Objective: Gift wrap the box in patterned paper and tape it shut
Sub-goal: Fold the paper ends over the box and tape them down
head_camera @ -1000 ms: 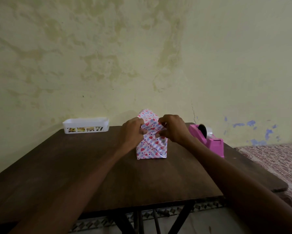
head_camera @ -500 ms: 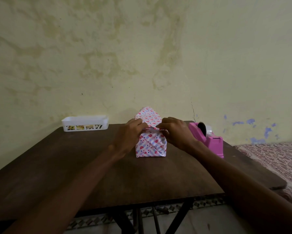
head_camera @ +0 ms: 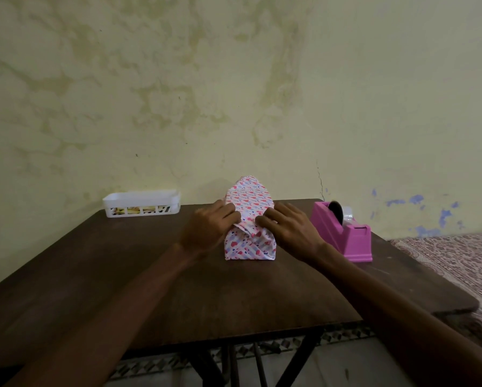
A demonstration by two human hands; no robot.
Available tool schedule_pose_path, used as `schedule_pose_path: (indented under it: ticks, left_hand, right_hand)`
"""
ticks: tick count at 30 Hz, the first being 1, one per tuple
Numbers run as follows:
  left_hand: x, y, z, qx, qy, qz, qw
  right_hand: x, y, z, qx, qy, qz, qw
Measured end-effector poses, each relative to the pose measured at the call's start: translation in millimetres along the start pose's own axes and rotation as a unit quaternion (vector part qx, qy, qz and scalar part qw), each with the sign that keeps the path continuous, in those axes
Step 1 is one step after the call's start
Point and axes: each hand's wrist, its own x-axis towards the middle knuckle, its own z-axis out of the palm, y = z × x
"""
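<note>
In the head view, the wrapped box (head_camera: pixel 249 243) is seen at the centre of the frame, standing on the dark table (head_camera: pixel 122 275) with one end face turned toward the camera. The step in hand is judged to be the folding down and creasing of the paper at this end. For a clean result, the top flap should be pressed flat along the upper edge, the crease sharpened, and the paper held taut until tape is taken from the pink tape dispenser (head_camera: pixel 344 236) just right of the box. The right hand (head_camera: pixel 287 230) is laid over the upper near edge from the right, its fingers stretched fairly straight and pressed on the paper. The left hand (head_camera: pixel 206 227) is set against the upper left corner. It is blurred, so whether its fingers pinch the fold or merely press cannot be told.
</note>
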Motion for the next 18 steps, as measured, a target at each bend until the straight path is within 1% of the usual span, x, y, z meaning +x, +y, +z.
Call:
schedule_pose_path:
  ticks: [2,5,7,9,11,13,15,17,18]
  left_hand:
    - [0.7,2.6,-0.3,0.025,0.01,0.012,1.0]
    - [-1.5,2.8,1.8,0.044,0.01,0.022,0.999]
    - [-4.6,0.4,3.0,0.029,0.005,0.02,0.999]
    - [-10.2,-2.6,5.9,-0.006,-0.022,0.005,1.0]
    - [-16.1,-2.3,8.9,-0.067,-0.051,-0.048,0.995]
    - [-17.1,1.3,12.1,-0.136,-0.039,-0.141,0.98]
    - [-10.8,5.4,17.6,-0.198,-0.024,-0.231,0.952]
    - [-4.0,6.4,24.4,-0.248,-0.057,-0.298,0.92]
    - [-2.1,6.6,27.8,-0.255,-0.083,-0.316,0.91]
  right_hand:
    - [-1.4,0.6,2.8,-0.001,-0.001,-0.018,1.0]
    - [-3.7,1.4,4.0,-0.009,-0.024,-0.04,0.999]
    - [-5.7,2.4,3.1,-0.015,-0.038,-0.049,0.998]
    - [-7.9,3.1,1.8,-0.022,-0.045,-0.055,0.997]
    - [-9.3,3.0,0.7,-0.026,-0.05,-0.058,0.997]
    - [-9.2,2.7,1.3,-0.03,-0.052,-0.059,0.996]
    - [-9.3,3.2,3.5,-0.03,-0.058,-0.057,0.996]
    - [-9.7,1.7,4.3,-0.024,-0.069,-0.047,0.996]
    - [-9.9,0.1,3.4,-0.02,-0.074,-0.04,0.996]
